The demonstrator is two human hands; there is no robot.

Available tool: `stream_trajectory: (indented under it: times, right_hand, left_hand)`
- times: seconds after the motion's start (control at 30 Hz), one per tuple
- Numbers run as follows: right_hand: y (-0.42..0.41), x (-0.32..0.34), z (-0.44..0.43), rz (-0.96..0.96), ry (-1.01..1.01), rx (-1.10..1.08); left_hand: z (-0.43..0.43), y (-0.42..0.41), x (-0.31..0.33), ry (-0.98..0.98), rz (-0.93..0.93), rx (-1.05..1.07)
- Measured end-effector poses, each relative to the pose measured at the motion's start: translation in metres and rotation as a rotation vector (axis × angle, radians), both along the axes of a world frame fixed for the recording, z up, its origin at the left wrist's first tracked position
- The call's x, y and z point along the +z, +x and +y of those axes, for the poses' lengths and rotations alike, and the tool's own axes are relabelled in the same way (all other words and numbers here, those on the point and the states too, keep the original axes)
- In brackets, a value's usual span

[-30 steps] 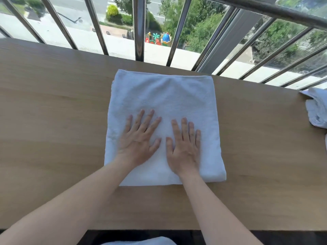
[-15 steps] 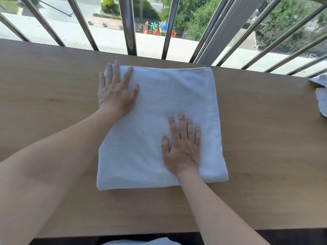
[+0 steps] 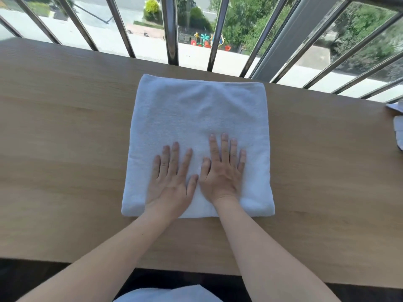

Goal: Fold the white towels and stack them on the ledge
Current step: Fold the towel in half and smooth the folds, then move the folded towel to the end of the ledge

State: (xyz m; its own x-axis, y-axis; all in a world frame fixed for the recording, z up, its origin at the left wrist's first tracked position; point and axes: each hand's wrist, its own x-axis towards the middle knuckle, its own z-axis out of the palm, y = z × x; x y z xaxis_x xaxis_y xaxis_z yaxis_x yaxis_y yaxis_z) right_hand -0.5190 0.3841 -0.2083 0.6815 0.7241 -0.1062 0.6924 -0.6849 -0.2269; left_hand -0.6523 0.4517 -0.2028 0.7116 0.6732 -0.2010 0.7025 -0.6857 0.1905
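- The wooden bench (image 3: 65, 131) spans the view, with a metal railing (image 3: 171, 29) along its 12 o'clock edge.
- A folded white towel (image 3: 196, 110) lies flat at the bench's centre, roughly square, its far edge close to the railing.
- Both forearms reach in from 6 o'clock, converging toward the towel's near half.
- The left hand (image 3: 171, 182) lies palm down on the towel, fingers spread flat, gripping nothing.
- The right hand (image 3: 222, 168) presses flat just beside it at 3 o'clock, fingers extended, thumbs nearly touching.
- At the 3 o'clock edge lies more white cloth (image 3: 398, 129), possibly another towel, mostly cut off.
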Motion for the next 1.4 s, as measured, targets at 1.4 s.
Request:
stream_trajectory:
  times: [1.4]
  right_hand:
    - [-0.034, 0.058, -0.076, -0.027, -0.314, 0.274]
  left_hand:
    - [0.000, -0.059, 0.033, 0.124, -0.171, -0.421]
